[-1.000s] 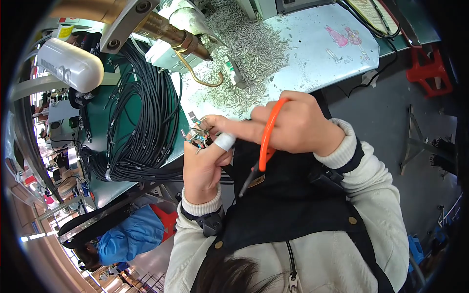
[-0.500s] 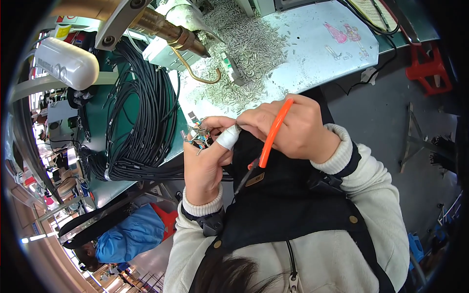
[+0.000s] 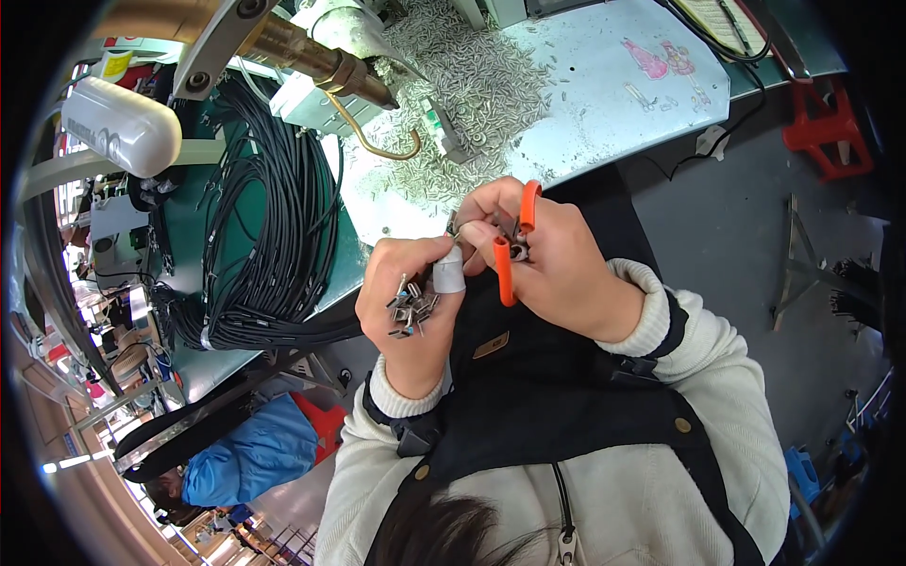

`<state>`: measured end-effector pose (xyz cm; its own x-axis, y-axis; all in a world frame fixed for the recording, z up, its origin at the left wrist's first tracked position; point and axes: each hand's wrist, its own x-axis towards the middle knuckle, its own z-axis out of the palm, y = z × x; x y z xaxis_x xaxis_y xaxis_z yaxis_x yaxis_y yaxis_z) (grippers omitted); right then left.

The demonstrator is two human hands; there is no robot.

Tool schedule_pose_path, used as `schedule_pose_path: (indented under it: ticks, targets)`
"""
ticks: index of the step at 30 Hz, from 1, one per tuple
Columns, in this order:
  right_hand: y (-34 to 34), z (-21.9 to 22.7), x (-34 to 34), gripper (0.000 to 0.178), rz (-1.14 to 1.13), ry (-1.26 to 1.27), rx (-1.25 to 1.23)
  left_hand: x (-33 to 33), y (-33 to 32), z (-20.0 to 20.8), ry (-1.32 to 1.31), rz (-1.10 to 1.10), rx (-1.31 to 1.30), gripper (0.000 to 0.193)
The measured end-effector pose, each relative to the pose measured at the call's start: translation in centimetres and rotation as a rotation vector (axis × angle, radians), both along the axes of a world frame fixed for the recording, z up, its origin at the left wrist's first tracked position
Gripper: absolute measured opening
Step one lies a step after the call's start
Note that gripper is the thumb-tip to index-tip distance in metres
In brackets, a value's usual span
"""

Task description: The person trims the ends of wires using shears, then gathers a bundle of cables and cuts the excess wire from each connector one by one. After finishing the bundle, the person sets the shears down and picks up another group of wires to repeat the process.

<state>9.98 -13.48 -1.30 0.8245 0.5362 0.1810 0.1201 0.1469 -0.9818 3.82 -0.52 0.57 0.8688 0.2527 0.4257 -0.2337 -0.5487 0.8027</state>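
1. From where I stand, the left hand (image 3: 385,330), mid-frame, is curled around a cluster of small metal parts (image 3: 411,309), its thumb and forefinger drawn together at the tips
2. Just right of centre, the right hand (image 3: 571,274) wraps an orange-handled tool (image 3: 504,274); its fingertips meet the left hand's near a small metal piece (image 3: 452,224), though I can't tell which fingers pinch it
3. The handwork looks partway along to me: one piece at the fingertips, several more gathered in the left palm; whether those are finished or waiting I can't make out
4. At the top centre, a wide heap of loose metal pins (image 3: 477,85) lies spread over the bench (image 3: 595,118), neither hand touching it
5. The coil of black cables (image 3: 316,212), upper left, lies apart from both hands, its own progress unclear
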Motion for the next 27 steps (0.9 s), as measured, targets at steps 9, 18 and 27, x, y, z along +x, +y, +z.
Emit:
schedule_pose_path:
  ticks: [9, 18, 27]
  targets:
    - [0.3, -0.4, 0.0, 0.014, 0.005, 0.174, 0.171, 0.2, -0.4, 1.3, 0.369, 0.061, -0.714, 0.014]
    - [-1.0, 0.1, 0.3, 0.030, 0.014, -0.303, -0.503, 0.3, 0.3, 1.2, 0.340, -0.026, -0.854, 0.011]
    - [-0.7, -1.0, 0.9, 0.022, 0.012, -0.127, -0.405, 3.3, 2.4, 1.0, 0.491, -0.141, -1.094, 0.012]
